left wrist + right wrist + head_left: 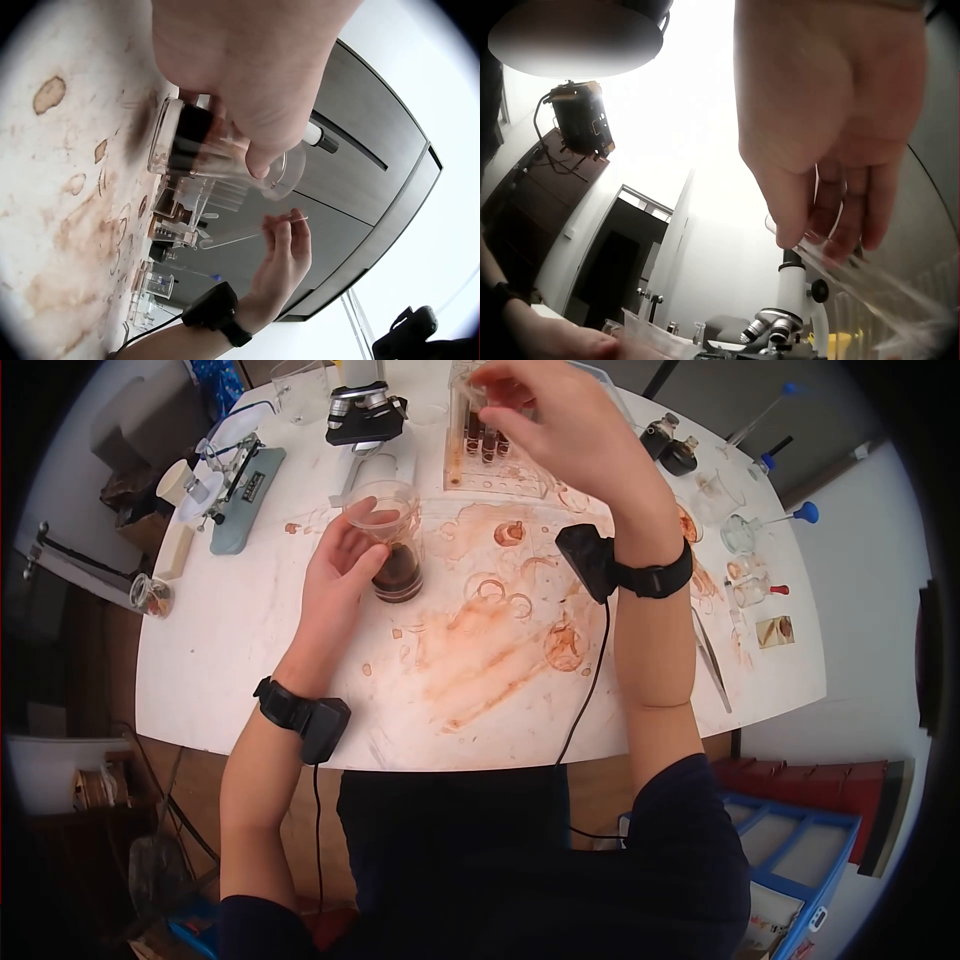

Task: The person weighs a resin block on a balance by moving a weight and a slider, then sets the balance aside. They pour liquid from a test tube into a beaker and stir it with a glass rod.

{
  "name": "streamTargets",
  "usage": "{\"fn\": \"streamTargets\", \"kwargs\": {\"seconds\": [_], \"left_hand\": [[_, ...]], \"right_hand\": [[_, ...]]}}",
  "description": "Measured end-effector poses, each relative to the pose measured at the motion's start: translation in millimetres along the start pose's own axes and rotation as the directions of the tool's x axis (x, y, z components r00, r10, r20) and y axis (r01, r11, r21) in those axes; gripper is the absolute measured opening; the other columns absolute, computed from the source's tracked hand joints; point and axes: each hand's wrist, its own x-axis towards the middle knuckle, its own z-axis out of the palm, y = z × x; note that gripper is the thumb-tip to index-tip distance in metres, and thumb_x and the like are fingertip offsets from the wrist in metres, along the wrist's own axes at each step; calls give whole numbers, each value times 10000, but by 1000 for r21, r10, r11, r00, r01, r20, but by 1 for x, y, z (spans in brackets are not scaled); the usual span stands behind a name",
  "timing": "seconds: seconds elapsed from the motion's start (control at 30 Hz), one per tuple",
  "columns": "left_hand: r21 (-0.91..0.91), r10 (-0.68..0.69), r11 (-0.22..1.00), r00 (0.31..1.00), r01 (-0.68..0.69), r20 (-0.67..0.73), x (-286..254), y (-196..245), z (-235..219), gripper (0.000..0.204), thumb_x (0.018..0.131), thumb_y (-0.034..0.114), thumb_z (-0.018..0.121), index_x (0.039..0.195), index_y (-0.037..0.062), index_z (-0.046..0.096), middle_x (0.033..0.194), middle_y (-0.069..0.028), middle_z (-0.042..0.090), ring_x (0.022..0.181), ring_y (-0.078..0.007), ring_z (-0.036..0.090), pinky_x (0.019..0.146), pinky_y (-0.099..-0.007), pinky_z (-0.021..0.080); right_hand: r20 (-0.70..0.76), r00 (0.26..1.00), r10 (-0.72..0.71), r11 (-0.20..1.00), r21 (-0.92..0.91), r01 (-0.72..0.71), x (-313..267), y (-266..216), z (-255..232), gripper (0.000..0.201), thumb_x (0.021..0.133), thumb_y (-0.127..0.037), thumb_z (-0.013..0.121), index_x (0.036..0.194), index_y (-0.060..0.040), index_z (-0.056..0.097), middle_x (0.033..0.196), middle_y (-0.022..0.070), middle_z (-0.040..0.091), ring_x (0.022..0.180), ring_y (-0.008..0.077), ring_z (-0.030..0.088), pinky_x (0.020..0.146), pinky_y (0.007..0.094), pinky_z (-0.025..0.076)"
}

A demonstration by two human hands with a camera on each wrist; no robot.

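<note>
My left hand [345, 565] grips a clear glass beaker [161, 135] with dark brown liquid in its lower part. Its wide rim faces up in the head view, and the thumb lies along its side. High at the back of the table, my right hand [560, 425] pinches a clear glass test tube [840, 266] near its top end. In the left wrist view the tube slants from those fingertips down toward the rack. The test tube rack [453, 470], holding several tubes with dark brown contents, stands under the right hand and is partly hidden by it.
A microscope [365, 420] stands behind the beaker, with a balance [245, 500] to its left. Brown stains [480, 660] cover the table's middle. Dark bottles [680, 455], glassware [738, 533] and tweezers [712, 660] lie along the right. A small jar [152, 595] is at the left edge.
</note>
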Motion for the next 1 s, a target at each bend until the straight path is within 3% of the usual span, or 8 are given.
{"fn": "streamTargets", "kwargs": {"seconds": [0.03, 0.17, 0.27, 0.33, 0.47, 1.0], "left_hand": [[2, -1, 1000, 1000, 1, -2, 0, 0, -1, 542, 979, 45, 600, 1488, 13, 415, 1398, -124, 574, 1262, -178, 568, 1019, -293, 458], [1, 1, 1000, 1000, -1, 0, -1, 0, 0, 541, 980, 54, 605, 1486, 15, 418, 1395, -120, 575, 1263, -176, 564, 1019, -292, 455], [17, -11, 1000, 1000, 11, 11, 0, -1, -1, 551, 980, 49, 594, 1495, 10, 403, 1411, -124, 558, 1288, -196, 551, 1049, -301, 440], [33, -35, 999, 999, 34, 33, 0, -1, -3, 575, 980, 40, 570, 1516, -2, 366, 1450, -139, 522, 1336, -235, 530, 1108, -321, 415], [34, -33, 999, 999, 32, 38, -1, 1, -1, 577, 974, 58, 594, 1509, 7, 385, 1443, -136, 525, 1327, -221, 527, 1109, -324, 410], [19, -14, 1000, 998, 13, 57, -1, -1, -2, 602, 953, 75, 652, 1500, 16, 410, 1420, -131, 545, 1310, -203, 528, 1100, -333, 407]], "right_hand": [[-41, 997, 62, 998, 0, -62, 2, 8, -3, 233, 876, -87, 718, 1041, 51, 628, 960, 190, 683, 882, 317, 696, 779, 352, 555], [-252, 928, 276, 958, 143, -247, 8, 30, 1, 239, 877, -107, 717, 1022, 58, 623, 912, 160, 704, 819, 237, 702, 773, 339, 566], [-348, 904, 249, 968, 51, -247, 9, 39, 4, 240, 884, -123, 713, 1016, 57, 625, 897, 166, 713, 814, 259, 709, 761, 347, 565], [-343, 895, 284, 954, 5, -300, 10, 46, 8, 239, 887, -136, 711, 1012, 50, 628, 898, 173, 716, 821, 274, 712, 755, 354, 564], [-292, 865, 408, 907, 20, -422, 9, 49, 14, 250, 887, -163, 712, 1011, 37, 631, 902, 184, 721, 844, 308, 712, 756, 376, 562], [-263, 874, 409, 902, -28, -431, 3, 75, 35, 268, 865, -148, 733, 1030, 36, 629, 922, 209, 718, 872, 351, 706, 781, 406, 566]]}}
